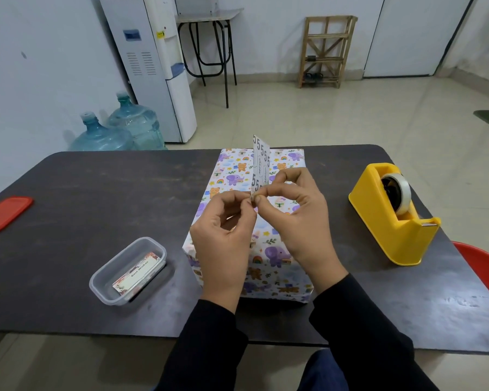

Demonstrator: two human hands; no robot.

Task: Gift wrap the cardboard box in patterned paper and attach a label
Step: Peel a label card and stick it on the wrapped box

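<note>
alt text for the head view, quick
Left hand and right hand pinch a white paper slip printed with 5s above a box wrapped in animal-patterned paper on a dark table. A clear plastic tub holding a card sits left, a yellow tape dispenser right.

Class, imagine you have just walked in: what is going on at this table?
The box is already covered in patterned paper. The person's left hand and right hand both pinch the lower corner of a label held upright above it, apparently to peel its backing. A spare label lies in a clear tub; a yellow tape dispenser stands nearby.
</note>
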